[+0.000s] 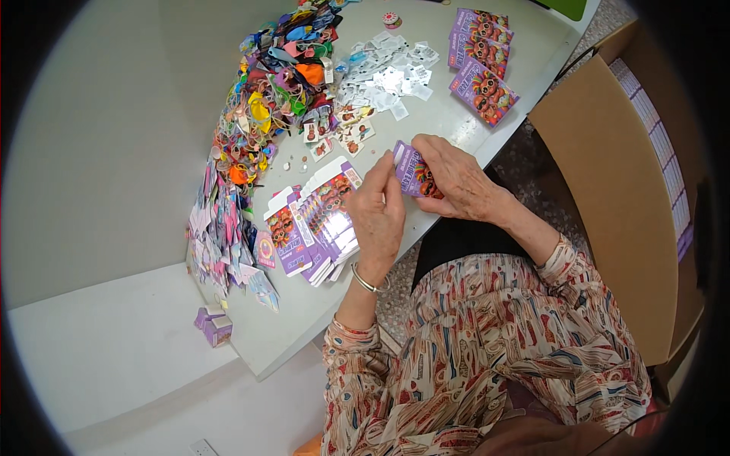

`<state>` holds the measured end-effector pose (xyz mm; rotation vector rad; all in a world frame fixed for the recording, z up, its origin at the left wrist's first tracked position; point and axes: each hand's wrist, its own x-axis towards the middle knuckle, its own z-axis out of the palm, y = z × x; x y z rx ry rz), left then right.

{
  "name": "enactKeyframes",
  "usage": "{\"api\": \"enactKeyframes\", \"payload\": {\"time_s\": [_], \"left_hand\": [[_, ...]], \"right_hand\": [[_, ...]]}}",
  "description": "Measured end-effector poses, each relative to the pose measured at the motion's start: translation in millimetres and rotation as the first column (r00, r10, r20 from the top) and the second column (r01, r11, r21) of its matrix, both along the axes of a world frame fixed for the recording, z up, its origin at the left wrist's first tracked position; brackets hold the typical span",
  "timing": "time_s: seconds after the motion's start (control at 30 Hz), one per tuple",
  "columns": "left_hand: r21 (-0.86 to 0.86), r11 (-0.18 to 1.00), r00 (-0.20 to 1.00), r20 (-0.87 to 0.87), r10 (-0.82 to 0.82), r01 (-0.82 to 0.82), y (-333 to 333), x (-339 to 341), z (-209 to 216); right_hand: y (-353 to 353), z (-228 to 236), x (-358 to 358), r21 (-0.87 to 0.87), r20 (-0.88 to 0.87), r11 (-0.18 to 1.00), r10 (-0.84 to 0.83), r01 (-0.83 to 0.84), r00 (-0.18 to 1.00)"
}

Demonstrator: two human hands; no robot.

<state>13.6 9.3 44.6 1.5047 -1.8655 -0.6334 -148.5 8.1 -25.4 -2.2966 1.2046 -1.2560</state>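
Between both hands, over the table's near edge, is a small purple printed carton point(411, 172) with colourful cartoon figures. My left hand point(378, 213) pinches its left end, where a white flap shows by the thumb and fingertips. My right hand point(456, 178) wraps round the other side, fingers over the top and thumb beneath. Left of my left hand lies a fanned stack of flat purple cartons point(327, 216), unfolded, with white flaps. Up and to the right, several formed purple cartons point(484, 93) lie in an overlapping row.
A long heap of small colourful toys and bands point(281, 99) runs along the table's point(304, 327) left side, ending in pastel packets point(220, 235). White paper slips point(391, 72) and picture cards point(353, 131) lie at the middle. On the right stands a large cardboard box point(608, 190) holding rows of cartons.
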Motion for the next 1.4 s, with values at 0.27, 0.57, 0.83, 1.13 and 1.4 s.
{"api": "enactKeyframes", "payload": {"time_s": [0.27, 0.57, 0.83, 1.13, 1.4], "left_hand": [[-0.339, 0.906, 0.947, 0.281, -0.158, 0.252, 11, -8, -13], [0.147, 0.963, 0.829, -0.548, -0.11, 0.225, -6, 10, -11], [0.204, 0.963, 0.786, -0.618, -0.011, 0.174, -4, 8, -6], [0.481, 0.837, 0.663, -0.72, 0.206, 0.262, -9, 19, 2], [0.476, 0.839, 0.666, -0.719, 0.199, 0.263, -5, 16, 4]], "right_hand": [[2, 2, 4, 0.07, 0.084, 0.997, 0.016, -0.022, 0.996], [2, 7, -4, 0.161, 0.14, 0.986, 0.019, -0.041, 0.99], [-1, 5, -6, 0.137, 0.209, 0.988, 0.045, -0.075, 0.977], [2, -2, -6, 0.083, 0.113, 0.994, 0.061, -0.07, 0.992], [4, -2, -6, 0.07, 0.108, 0.997, 0.03, -0.038, 0.994]]}}
